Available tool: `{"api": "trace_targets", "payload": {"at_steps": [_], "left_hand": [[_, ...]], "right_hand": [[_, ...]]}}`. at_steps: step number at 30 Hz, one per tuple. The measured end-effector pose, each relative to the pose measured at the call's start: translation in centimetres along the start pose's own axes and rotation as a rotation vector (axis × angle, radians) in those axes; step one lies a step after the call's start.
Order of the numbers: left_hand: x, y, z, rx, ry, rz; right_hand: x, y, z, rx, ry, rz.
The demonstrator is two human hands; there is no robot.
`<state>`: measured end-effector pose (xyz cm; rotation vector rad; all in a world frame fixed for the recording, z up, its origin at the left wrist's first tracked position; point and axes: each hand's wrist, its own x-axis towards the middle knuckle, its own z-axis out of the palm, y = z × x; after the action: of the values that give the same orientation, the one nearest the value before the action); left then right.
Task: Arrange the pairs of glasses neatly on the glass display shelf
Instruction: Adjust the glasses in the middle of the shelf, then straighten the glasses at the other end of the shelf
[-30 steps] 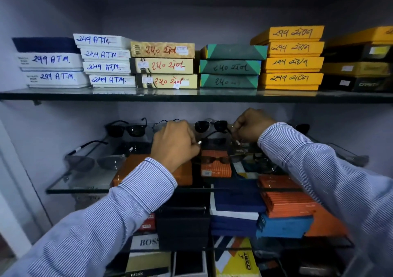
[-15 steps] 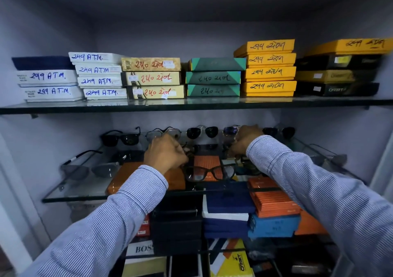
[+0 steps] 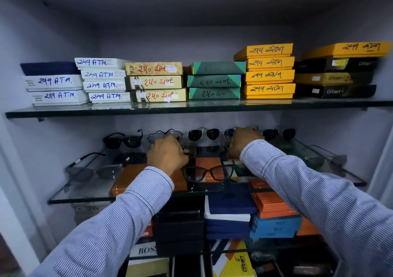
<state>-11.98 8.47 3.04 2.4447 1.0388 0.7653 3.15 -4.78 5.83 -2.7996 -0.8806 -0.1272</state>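
Note:
A pair of black-framed clear glasses rests front-forward on the middle glass display shelf, its temples running back to both fists. My left hand is closed at the left temple and my right hand at the right temple; the fingers are hidden behind the hands. Along the back stand black sunglasses, a thin wire frame, round dark sunglasses and another dark pair. One more pair is partly hidden behind my right hand.
Grey-lens glasses lie at the shelf's left end, and a thin-framed pair at the right end. The upper glass shelf carries stacks of labelled boxes. Orange, blue and black boxes are stacked under the display shelf.
The view has tilted up and drawn back, showing more of the upper shelf. Both hands stay closed at the black-framed glasses, which now sit a little nearer the shelf's front edge.

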Motion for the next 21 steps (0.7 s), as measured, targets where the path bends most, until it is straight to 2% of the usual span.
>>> {"api": "trace_targets", "payload": {"at_steps": [11, 14, 17, 21], "left_hand": [[0.0, -0.6, 0.0, 0.025, -0.011, 0.061], [0.8, -1.7, -0.9, 0.014, 0.086, 0.091], [1.7, -2.7, -2.0, 0.054, 0.144, 0.110], [2.2, -3.1, -1.8, 0.118, 0.014, 0.101]], "right_hand": [[0.2, -0.1, -0.1, -0.027, 0.009, -0.006], [0.2, -0.4, -0.6, -0.006, 0.054, -0.019], [0.7, -2.3, -0.9, 0.100, 0.065, -0.119], [1.5, -5.9, 0.2, 0.130, 0.021, -0.301]]}}
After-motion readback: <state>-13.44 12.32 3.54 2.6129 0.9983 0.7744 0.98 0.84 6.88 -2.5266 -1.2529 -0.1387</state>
